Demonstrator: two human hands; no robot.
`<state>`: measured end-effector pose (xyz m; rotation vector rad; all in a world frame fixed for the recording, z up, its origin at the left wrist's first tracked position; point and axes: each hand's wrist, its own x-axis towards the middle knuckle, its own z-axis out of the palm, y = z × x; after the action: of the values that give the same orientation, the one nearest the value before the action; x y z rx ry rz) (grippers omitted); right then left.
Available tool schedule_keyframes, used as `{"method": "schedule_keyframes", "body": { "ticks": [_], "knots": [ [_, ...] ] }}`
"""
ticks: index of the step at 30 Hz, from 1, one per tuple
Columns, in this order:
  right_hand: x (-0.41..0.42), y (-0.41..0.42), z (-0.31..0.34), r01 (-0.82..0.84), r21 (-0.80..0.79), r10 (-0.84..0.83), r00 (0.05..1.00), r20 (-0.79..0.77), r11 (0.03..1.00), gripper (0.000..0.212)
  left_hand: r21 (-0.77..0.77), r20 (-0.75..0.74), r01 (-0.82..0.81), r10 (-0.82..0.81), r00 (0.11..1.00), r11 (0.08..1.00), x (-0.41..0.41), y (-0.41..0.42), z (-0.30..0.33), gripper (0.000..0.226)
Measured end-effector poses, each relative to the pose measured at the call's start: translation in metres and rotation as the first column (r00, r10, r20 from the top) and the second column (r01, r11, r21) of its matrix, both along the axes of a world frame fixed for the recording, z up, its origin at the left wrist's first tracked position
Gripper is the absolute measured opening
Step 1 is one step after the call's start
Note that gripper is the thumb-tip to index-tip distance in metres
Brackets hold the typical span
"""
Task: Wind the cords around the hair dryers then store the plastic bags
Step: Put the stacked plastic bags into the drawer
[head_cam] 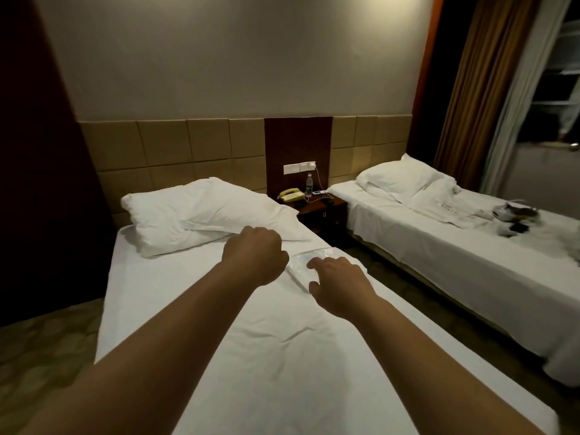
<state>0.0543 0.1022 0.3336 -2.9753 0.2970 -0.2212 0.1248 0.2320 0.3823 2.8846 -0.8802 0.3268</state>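
Observation:
A flat clear plastic bag (306, 262) lies on the white sheet of the near bed (219, 356), close to its right edge. My right hand (337, 282) rests on the bag with fingers spread and fairly straight. My left hand (254, 255) hovers just left of the bag, seen from the back. Its fingers bend down out of sight and the thumb points at the bag's left edge; whether it grips anything is hidden. On the far bed (470, 262) lies a blurred heap of grey and dark items (514, 216), too unclear to name.
A pillow (194, 211) lies at the head of the near bed. Between the beds stands a dark nightstand (323, 211) with a telephone (292, 194), a water bottle (309, 183) and a charging cable. A narrow floor gap separates the beds. Curtains hang at the right.

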Motion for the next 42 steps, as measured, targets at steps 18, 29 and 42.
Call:
{"method": "schedule_keyframes", "body": {
  "ticks": [18,29,42],
  "knots": [
    [0.155,-0.284,0.016,-0.277,-0.126,0.277,0.961,-0.014,0.953,0.031,0.112,-0.147,-0.326,0.341,0.929,0.939,0.092,-0.259,-0.048,0.027],
    [0.154,-0.346,-0.064,-0.142,0.033,0.143,0.990,-0.018,0.989,0.040,0.040,-0.020,-0.218,0.219,0.975,0.975,0.141,-0.337,-0.076,0.034],
    [0.331,-0.396,-0.219,-0.217,0.106,0.225,0.972,-0.070,0.970,0.049,0.196,-0.199,-0.328,0.365,0.910,0.924,0.269,-0.406,-0.257,0.045]
  ]
}}
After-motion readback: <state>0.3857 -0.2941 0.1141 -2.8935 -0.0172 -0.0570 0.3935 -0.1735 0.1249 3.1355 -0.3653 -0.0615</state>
